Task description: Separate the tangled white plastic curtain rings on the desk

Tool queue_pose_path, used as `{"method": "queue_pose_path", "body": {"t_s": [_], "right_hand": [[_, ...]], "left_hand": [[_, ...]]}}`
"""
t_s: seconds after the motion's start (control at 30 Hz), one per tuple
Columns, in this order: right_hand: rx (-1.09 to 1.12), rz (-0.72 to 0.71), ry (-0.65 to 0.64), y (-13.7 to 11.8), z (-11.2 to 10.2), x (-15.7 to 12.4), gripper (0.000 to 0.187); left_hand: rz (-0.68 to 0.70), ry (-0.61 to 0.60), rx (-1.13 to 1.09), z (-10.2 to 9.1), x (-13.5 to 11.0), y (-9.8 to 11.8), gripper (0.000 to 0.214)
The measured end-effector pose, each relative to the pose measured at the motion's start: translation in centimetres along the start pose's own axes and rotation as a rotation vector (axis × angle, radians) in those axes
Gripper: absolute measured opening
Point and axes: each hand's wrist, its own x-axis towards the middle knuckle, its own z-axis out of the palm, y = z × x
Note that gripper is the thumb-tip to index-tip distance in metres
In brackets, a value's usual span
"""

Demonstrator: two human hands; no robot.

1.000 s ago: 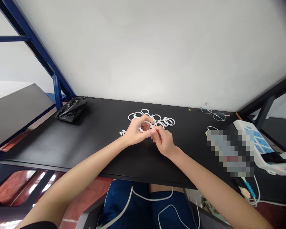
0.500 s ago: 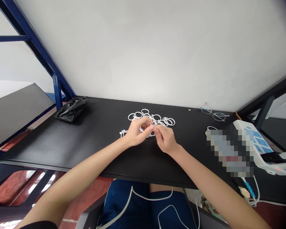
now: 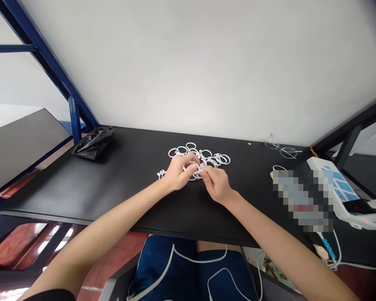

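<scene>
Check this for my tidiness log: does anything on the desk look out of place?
A tiny yellow speck near the wall stands out against the black desk, left of the glasses; it's too small to identify.

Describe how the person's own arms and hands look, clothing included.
The left hand and right hand are ungloved, with no watch or bracelet visible at either wrist. Both forearms are uncovered. A black sleeve edges the left upper arm; no sleeve shows on the right.

ring (image 3: 192, 162) partly hidden, sleeve (image 3: 52, 295) cut off
</scene>
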Motion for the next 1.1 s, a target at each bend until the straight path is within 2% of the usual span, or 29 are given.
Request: {"method": "queue_pose_path", "body": {"t_s": [0.2, 0.6, 1.1], "right_hand": [[0.011, 0.004, 0.035, -0.07, 0.04, -0.04, 0.022], [0.0, 0.012, 0.041, -0.05, 0.09, -0.19, 0.027], [0.047, 0.053, 0.027, -0.21, 0.36, -0.49, 0.027]], "left_hand": [[-0.008, 0.006, 0.087, 0.05, 0.1, 0.21, 0.058], [-0.08, -0.079, 0.019, -0.2, 0.21, 0.27, 0.046], [-0.038, -0.092, 0.005, -0.29, 0.35, 0.29, 0.045]]}}
